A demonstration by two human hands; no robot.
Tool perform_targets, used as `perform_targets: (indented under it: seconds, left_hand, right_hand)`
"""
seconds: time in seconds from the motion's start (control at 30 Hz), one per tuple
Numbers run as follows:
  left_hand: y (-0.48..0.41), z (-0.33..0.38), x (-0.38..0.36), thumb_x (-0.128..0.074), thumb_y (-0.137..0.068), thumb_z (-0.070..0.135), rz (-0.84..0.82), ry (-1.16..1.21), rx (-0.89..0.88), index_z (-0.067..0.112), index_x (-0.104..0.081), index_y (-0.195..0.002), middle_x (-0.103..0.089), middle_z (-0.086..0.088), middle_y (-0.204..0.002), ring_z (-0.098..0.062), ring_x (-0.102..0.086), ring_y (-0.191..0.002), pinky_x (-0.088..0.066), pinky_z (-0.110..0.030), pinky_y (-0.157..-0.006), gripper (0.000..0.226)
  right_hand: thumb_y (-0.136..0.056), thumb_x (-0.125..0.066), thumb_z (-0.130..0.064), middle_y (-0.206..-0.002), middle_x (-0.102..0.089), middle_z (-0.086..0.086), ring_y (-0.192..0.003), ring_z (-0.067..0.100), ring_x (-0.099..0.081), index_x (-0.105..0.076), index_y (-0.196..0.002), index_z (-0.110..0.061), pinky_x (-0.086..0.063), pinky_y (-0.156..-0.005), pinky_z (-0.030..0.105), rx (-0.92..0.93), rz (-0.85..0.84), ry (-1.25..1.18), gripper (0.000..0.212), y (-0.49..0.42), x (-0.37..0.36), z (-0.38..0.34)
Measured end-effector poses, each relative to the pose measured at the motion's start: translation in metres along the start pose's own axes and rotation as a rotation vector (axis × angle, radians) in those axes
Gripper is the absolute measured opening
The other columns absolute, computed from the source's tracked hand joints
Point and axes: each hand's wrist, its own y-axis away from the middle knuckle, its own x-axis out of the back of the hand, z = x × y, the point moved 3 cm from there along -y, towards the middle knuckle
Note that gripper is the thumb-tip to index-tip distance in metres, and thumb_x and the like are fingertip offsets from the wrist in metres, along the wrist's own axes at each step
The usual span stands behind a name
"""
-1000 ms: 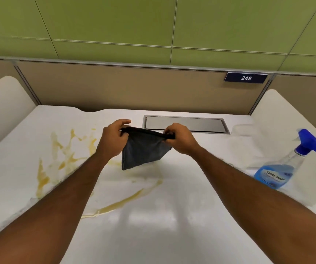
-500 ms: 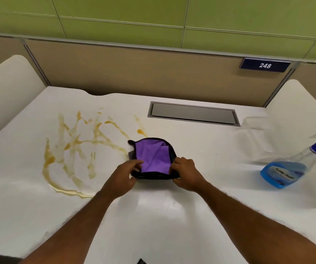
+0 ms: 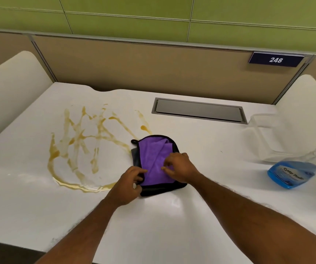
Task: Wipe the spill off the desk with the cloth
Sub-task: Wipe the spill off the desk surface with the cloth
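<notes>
This is looking like an office or study-hall cubicle: a white bench (image 3: 172,235) is sitting between curved white side dividers (image 3: 14,77), a tan partition panel (image 3: 134,63) is carrying a numbered plate reading 248 (image 3: 276,59), and a metal cable hatch (image 3: 199,110) is lying flush in the bench.

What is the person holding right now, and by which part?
The cloth, flat on the desk: left hand pinches its near-left black edge, right hand pinches the purple fabric near the middle.
</notes>
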Motion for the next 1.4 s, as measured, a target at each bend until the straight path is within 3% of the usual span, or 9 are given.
perform_targets:
  seconds: [0.2, 0.47, 0.63, 0.8, 0.9, 1.0, 1.17, 1.3, 1.4]
  left_hand:
    - [-0.025, -0.010, 0.008, -0.070, -0.084, 0.018, 0.059, 0.049, 0.281, 0.018, -0.056, -0.123, -0.067, 0.003, -0.090, -0.008, -0.066, -0.075, -0.051, -0.014, -0.067, 0.042]
    - [-0.042, -0.027, -0.004, -0.077, -0.081, 0.019, 0.031, 0.054, 0.426, 0.012, -0.050, -0.126, -0.068, -0.008, -0.085, -0.021, -0.066, -0.082, -0.052, -0.030, -0.082, 0.054]
    - [-0.036, -0.029, -0.006, -0.080, -0.077, 0.013, 0.034, 0.107, 0.404, 0.013, -0.045, -0.128, -0.066, -0.008, -0.084, -0.020, -0.066, -0.078, -0.052, -0.023, -0.071, 0.061]
    - [-0.033, -0.025, -0.005, -0.080, -0.078, 0.021, -0.044, 0.032, 0.338, 0.016, -0.042, -0.132, -0.065, -0.007, -0.087, -0.020, -0.065, -0.080, -0.054, -0.027, -0.081, 0.066]
    - [-0.032, -0.021, -0.004, -0.078, -0.079, 0.016, -0.118, 0.010, 0.262, 0.018, -0.040, -0.134, -0.063, -0.007, -0.085, -0.017, -0.063, -0.078, -0.055, -0.029, -0.081, 0.067]
    - [-0.032, -0.017, -0.003, -0.075, -0.080, 0.011, -0.176, -0.041, 0.173, 0.021, -0.039, -0.126, -0.061, -0.004, -0.081, -0.012, -0.061, -0.068, -0.057, -0.028, -0.073, 0.059]
    - [-0.035, -0.014, -0.005, -0.071, -0.085, 0.026, -0.293, -0.195, 0.064, 0.025, -0.042, -0.121, -0.055, 0.006, -0.077, -0.010, -0.055, -0.067, -0.047, -0.021, -0.065, 0.046]
    - [-0.040, -0.015, -0.002, -0.057, -0.092, 0.036, -0.291, -0.373, -0.148, 0.019, -0.062, -0.114, -0.058, 0.003, -0.101, -0.014, -0.058, -0.085, -0.043, -0.023, -0.075, 0.028]
    - [-0.045, -0.021, 0.001, -0.052, -0.094, 0.035, -0.229, -0.523, -0.245, 0.020, -0.062, -0.114, -0.052, -0.001, -0.118, -0.019, -0.054, -0.101, -0.043, -0.028, -0.086, 0.026]
  right_hand:
    - [-0.085, -0.062, -0.030, -0.131, -0.053, 0.005, -0.124, 0.025, -0.045, -0.056, -0.125, -0.019, -0.032, -0.106, 0.043, -0.023, -0.022, 0.004, 0.041, -0.071, 0.008, -0.040]
    - [-0.072, -0.067, -0.013, -0.154, -0.031, 0.005, -0.143, 0.023, -0.027, -0.023, -0.150, -0.023, -0.003, -0.117, 0.057, -0.123, -0.265, 0.078, 0.089, -0.119, -0.006, -0.035]
    - [-0.071, -0.068, -0.013, -0.133, -0.047, 0.009, -0.126, 0.029, -0.042, -0.030, -0.146, -0.025, -0.002, -0.118, 0.057, -0.128, -0.230, 0.168, 0.085, -0.122, -0.006, -0.033]
    - [-0.072, -0.064, -0.003, -0.104, -0.062, 0.003, -0.101, 0.023, -0.055, -0.067, -0.101, -0.021, -0.034, -0.106, 0.045, -0.143, 0.028, -0.002, 0.034, -0.092, 0.010, -0.019]
    - [-0.069, -0.060, 0.007, -0.101, -0.067, 0.004, -0.092, 0.020, -0.060, -0.062, -0.106, -0.014, -0.049, -0.090, 0.038, -0.191, 0.139, -0.273, 0.043, -0.055, 0.015, -0.003]
    - [-0.074, -0.060, 0.007, -0.111, -0.064, -0.002, -0.096, 0.009, -0.057, -0.055, -0.123, -0.015, -0.046, -0.084, 0.018, -0.258, 0.161, -0.400, 0.055, -0.018, 0.015, 0.012]
    - [-0.076, -0.063, 0.007, -0.097, -0.065, 0.008, -0.091, 0.022, -0.053, -0.063, -0.089, -0.014, -0.044, -0.094, 0.038, -0.305, 0.106, -0.180, 0.025, 0.025, 0.008, 0.031]
    - [-0.064, -0.058, 0.013, -0.096, -0.068, 0.000, -0.096, 0.024, -0.058, -0.073, -0.081, -0.017, -0.036, -0.096, 0.030, -0.360, -0.017, 0.003, 0.037, 0.048, 0.006, 0.041]
    - [-0.063, -0.054, 0.015, -0.098, -0.070, 0.004, -0.096, 0.027, -0.059, -0.076, -0.086, -0.015, -0.040, -0.084, 0.029, -0.455, 0.112, 0.025, 0.044, 0.056, 0.010, 0.043]
